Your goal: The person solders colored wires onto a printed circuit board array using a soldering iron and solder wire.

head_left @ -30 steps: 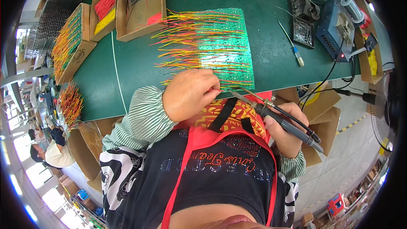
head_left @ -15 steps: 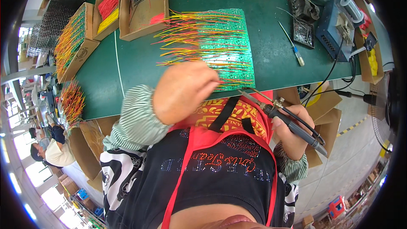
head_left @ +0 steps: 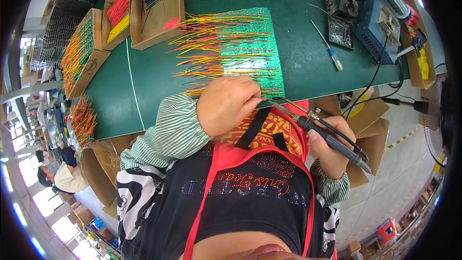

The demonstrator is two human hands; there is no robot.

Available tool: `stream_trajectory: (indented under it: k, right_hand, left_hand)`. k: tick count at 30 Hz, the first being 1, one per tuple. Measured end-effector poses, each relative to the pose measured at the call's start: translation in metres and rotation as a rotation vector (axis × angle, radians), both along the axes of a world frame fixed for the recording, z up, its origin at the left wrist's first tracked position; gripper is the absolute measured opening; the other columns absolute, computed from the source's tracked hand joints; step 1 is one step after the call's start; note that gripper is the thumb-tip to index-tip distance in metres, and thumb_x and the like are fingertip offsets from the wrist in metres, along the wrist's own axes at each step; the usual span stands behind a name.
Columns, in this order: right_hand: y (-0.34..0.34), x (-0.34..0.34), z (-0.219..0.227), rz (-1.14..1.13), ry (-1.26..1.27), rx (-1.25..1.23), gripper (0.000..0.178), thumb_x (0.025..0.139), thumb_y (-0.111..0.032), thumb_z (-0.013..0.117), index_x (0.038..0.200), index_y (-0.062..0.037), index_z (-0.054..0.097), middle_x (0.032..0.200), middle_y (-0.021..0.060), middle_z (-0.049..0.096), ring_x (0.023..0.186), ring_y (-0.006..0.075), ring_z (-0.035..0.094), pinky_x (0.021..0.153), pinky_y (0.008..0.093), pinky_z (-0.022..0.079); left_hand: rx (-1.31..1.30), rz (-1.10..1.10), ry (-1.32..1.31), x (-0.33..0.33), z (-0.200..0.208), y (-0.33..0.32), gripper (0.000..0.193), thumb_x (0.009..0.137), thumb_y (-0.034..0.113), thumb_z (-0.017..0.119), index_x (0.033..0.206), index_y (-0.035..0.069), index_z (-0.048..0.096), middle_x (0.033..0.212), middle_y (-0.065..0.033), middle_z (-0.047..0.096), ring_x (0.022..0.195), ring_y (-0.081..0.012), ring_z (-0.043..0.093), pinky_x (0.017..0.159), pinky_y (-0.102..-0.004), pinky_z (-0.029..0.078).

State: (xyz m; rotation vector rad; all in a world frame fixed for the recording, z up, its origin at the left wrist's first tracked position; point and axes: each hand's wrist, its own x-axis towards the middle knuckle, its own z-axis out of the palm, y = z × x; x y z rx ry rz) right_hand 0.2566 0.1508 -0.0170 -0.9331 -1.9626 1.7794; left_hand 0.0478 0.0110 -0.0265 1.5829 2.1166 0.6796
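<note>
A green circuit board panel (head_left: 269, 50) lies near the front edge of the bench. Rows of red and yellow wires (head_left: 202, 43) run across it and stick out past its left side. My left hand (head_left: 228, 105) is over the panel's near edge, thumb and fingertips pinched together; what they hold is too small to make out. In my right hand (head_left: 329, 139) is a grey soldering iron (head_left: 332, 140) with a thin solder feed tube clamped along it. Its tip points left, close to my left fingertips at the board's near edge.
Cardboard boxes (head_left: 136, 38) of red, yellow and black wires stand at the far left, beside a box of wired boards (head_left: 72, 79). To the right are a screwdriver (head_left: 333, 58), a black tray (head_left: 340, 34) and a blue soldering station (head_left: 373, 33) with trailing cables.
My left hand has moved right and nearer to me, bringing its pinched fingertips up to the iron's tip. The soldering iron has stayed almost in place. The whole view has shifted slightly.
</note>
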Motion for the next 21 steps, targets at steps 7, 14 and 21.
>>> stream_trajectory:
  k: [7, 14, 21]
  right_hand:
    - [0.0009, -0.0019, -0.0047, 0.015, -0.009, 0.029, 0.019, 0.071, -0.005, 0.072, 0.085, 0.0003, 0.06, 0.072, 0.0031, 0.062, 0.063, 0.0059, 0.056, 0.058, 0.0207, 0.046]
    - [0.0008, -0.0021, -0.0024, 0.012, -0.01, 0.048, 0.019, 0.071, -0.006, 0.072, 0.085, 0.0004, 0.06, 0.071, 0.0034, 0.062, 0.063, 0.0061, 0.057, 0.058, 0.0209, 0.046]
    - [0.0003, -0.0014, -0.0027, 0.01, -0.006, 0.06, 0.019, 0.071, -0.006, 0.072, 0.085, 0.0006, 0.06, 0.07, 0.0044, 0.063, 0.062, 0.0079, 0.059, 0.057, 0.0219, 0.047]
  left_hand:
    - [0.0, 0.0, -0.015, -0.0011, 0.0016, 0.0014, 0.011, 0.077, 0.013, 0.063, 0.076, 0.003, 0.059, 0.072, -0.0102, 0.059, 0.07, -0.0284, 0.058, 0.061, -0.0382, 0.045]
    - [0.026, -0.003, -0.032, -0.0019, 0.0009, 0.0009, 0.011, 0.077, 0.013, 0.063, 0.077, 0.003, 0.059, 0.072, -0.0109, 0.058, 0.069, -0.0289, 0.057, 0.06, -0.0388, 0.044]
    - [0.014, 0.013, -0.069, -0.0019, -0.0007, -0.0005, 0.012, 0.079, 0.014, 0.062, 0.077, 0.003, 0.058, 0.073, -0.0113, 0.058, 0.07, -0.0295, 0.058, 0.06, -0.0384, 0.044]
